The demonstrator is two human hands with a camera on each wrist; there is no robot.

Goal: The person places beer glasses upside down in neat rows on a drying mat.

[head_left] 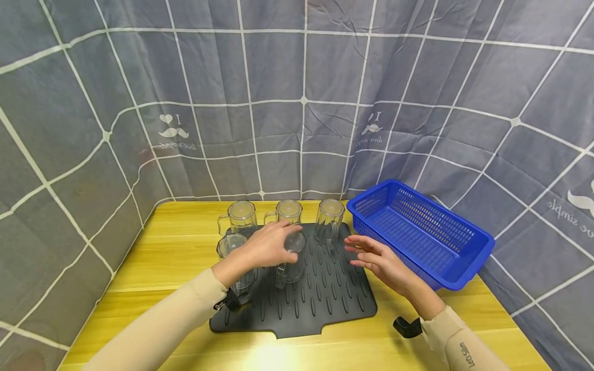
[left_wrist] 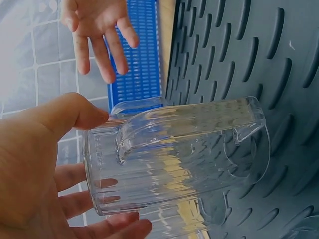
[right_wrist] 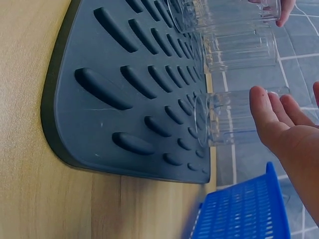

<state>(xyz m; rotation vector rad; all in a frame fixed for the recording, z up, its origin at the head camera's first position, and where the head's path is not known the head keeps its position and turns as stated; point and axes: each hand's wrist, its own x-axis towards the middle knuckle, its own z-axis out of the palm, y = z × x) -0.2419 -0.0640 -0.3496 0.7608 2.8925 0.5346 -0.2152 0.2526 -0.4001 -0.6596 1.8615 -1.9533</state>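
Note:
In the head view my left hand is at the top of a clear glass mug that stands on a dark ridged mat. The left wrist view shows thumb and fingers on opposite sides of this mug, its handle facing the camera. My right hand hovers with fingers spread, between another glass mug and a blue basket. Nothing is in it. More glass mugs stand at the left: one at the back left, one at back centre, one partly behind my left wrist.
The blue plastic basket sits on the wooden table to the right of the mat, its inside bare. A grey curtain with white grid lines encloses the table at the back and sides.

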